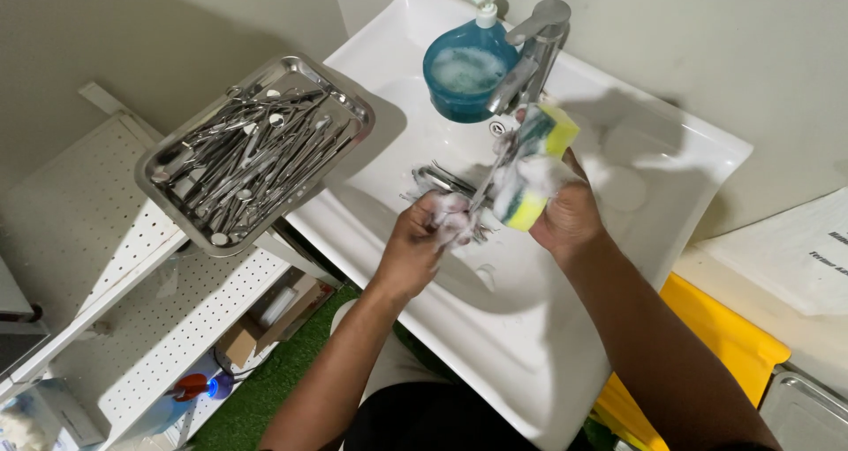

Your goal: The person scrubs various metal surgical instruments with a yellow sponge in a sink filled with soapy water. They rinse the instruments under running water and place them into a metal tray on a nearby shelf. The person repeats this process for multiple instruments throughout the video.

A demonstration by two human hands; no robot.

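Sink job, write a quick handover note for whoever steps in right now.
Left hand: holds a soapy metal tool over the sink.
Right hand: grips a yellow sponge, foamy, against that tool.
More tools lie in the basin.
Steel tray of tools sits on the sink's left edge; blue soap bottle stands by the tap.
Done: one tool lathered.
Left: tools in the basin; tray's state unclear.

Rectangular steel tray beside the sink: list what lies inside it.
The rectangular steel tray holds a heap of slim metal instruments, piled crosswise. Its floor and the lowest pieces are covered by the pile.

White sink (618,265) holds metal instruments (442,181), perhaps forceps.
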